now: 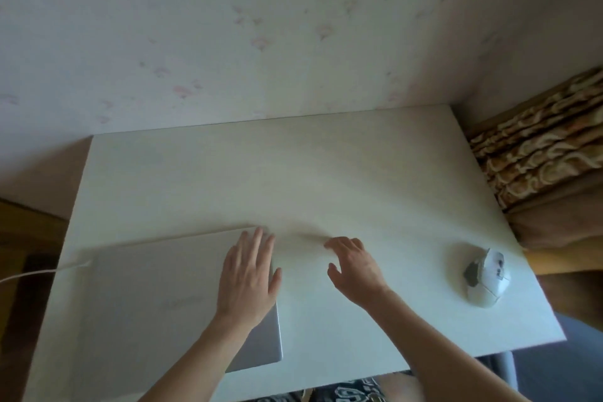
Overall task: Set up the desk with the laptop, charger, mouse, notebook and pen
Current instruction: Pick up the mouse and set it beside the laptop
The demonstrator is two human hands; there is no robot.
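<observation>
A closed silver laptop [156,297] lies on the left part of the white desk [293,179]. A white charger cable [42,272] runs from the laptop's left edge off the desk to the left. My left hand [249,274] rests flat on the laptop's right side, fingers straight. My right hand [354,266] hovers just above the bare desk to the right of the laptop, fingers loosely curled and holding nothing. A white mouse [487,277] sits near the desk's right edge. No notebook or pen is in view.
A pale wall with faint pink marks stands behind the desk. Brown patterned fabric [541,153] lies beyond the desk's right edge. A dark patterned cloth [342,393] shows below the front edge.
</observation>
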